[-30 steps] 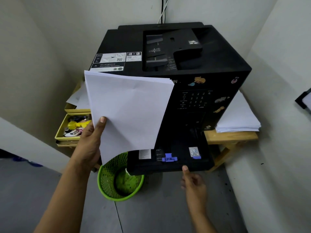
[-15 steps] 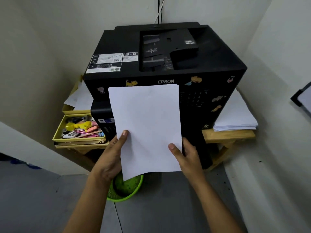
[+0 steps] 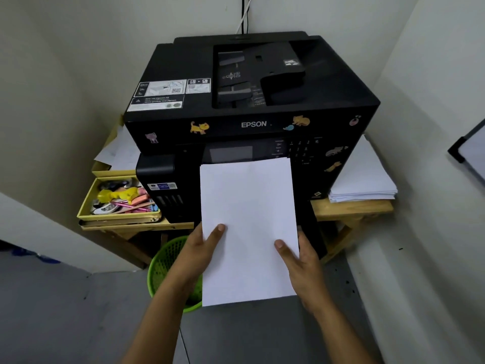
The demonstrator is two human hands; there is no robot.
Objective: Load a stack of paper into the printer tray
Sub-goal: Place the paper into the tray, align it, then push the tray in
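Both hands [image 3: 199,248] gripping paper stack [image 3: 249,227]

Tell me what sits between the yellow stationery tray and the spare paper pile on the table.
In the head view, the black printer stands between the yellow tray and the spare pile, with the held paper stack in front of it.

Wooden table [image 3: 351,210]: printer [image 3: 252,106], seemingly spare paper [image 3: 363,179].
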